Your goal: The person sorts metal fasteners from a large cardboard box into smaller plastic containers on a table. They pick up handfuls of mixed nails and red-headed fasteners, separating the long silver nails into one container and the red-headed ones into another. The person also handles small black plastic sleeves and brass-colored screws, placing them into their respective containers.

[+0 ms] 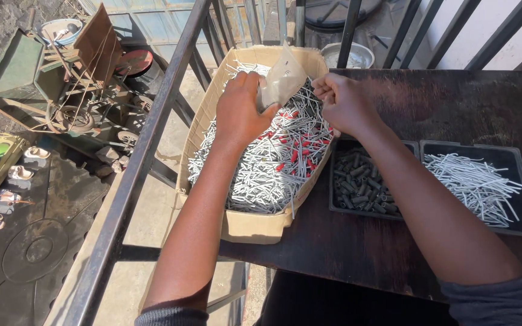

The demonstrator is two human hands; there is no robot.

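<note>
Above the cardboard box [243,226] of grey rods on the dark counter [454,108], the left hand [241,111] and right hand [342,102] pinch a small plastic bag [283,78], fingers closed on its edges.

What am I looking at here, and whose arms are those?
Those arms belong to a person wearing a camera on their head, so you see what they see, looking down. Their left hand and right hand hold a small clear plastic bag over a tan cardboard box full of thin silvery metal pins, some with red tips. On the dark wooden table beside it sit two black trays: one with short dark tubes, one with more silvery pins.
</note>
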